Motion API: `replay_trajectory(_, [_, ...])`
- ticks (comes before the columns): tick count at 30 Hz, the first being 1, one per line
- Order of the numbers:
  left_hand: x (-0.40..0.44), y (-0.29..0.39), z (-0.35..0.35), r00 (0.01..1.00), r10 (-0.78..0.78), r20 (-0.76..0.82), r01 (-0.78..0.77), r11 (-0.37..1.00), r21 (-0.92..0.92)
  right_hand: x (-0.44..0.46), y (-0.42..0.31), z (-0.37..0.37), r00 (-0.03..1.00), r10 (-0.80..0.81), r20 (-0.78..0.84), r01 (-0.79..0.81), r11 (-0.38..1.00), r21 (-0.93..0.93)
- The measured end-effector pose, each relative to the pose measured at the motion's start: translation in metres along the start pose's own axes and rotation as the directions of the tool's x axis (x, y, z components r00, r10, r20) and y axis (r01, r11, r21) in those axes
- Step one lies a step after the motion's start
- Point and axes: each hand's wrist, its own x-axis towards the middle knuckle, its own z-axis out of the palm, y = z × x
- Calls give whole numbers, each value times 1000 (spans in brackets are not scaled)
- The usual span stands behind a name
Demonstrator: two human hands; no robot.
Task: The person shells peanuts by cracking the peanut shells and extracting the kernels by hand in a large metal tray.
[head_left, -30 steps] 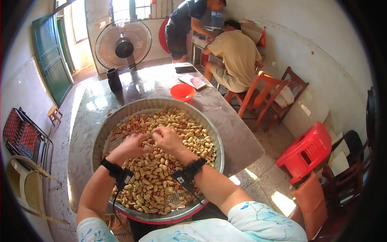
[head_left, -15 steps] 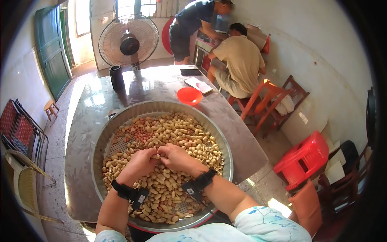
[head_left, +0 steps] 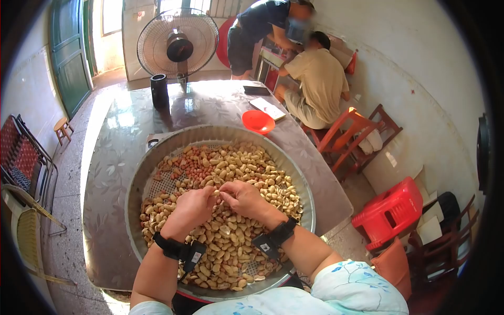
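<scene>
Over round tray (head_left: 210, 134) of unshelled peanuts (head_left: 223, 248), red kernels (head_left: 195, 164): left hand (head_left: 190, 209), right hand (head_left: 245, 200) pinching small piece (head_left: 216, 193), kind unclear.

The left hand (head_left: 194, 210) and right hand (head_left: 245, 200) are covering some of the peanuts (head_left: 223, 242) — and their meeting fingers are hiding whatever may be lying between them. The label on the left wrist device (head_left: 193, 258) is showing too small to read. The standing person's (head_left: 262, 23) head is blurring. The top edge is cutting off the window (head_left: 173, 4), the left edge the red-patterned chair (head_left: 25, 157), the bottom edge the flowered shirt (head_left: 294, 302).
</scene>
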Motion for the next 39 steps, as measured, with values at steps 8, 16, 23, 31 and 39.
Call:
replay_trajectory(8, [2,3,-1,998,-8,-61,10,999,42,1,-1,-4,997,19,-77,-15,998,57])
replay_trajectory(16, [6,3,-1,985,58,-161,-52,998,40,4,-12,-14,984,64,-167,-47,994,98])
replay_trajectory(23, [9,6,2,974,108,-197,-158,952,-261,6,-2,0,991,101,-91,-39,855,517])
replay_trajectory(31, [15,4,5,981,-155,119,146,172,-974,5,-10,-2,988,76,-136,19,809,588])
replay_trajectory(39, [13,14,4,958,-286,-21,35,188,-982,7,-9,4,986,130,-107,0,636,772])
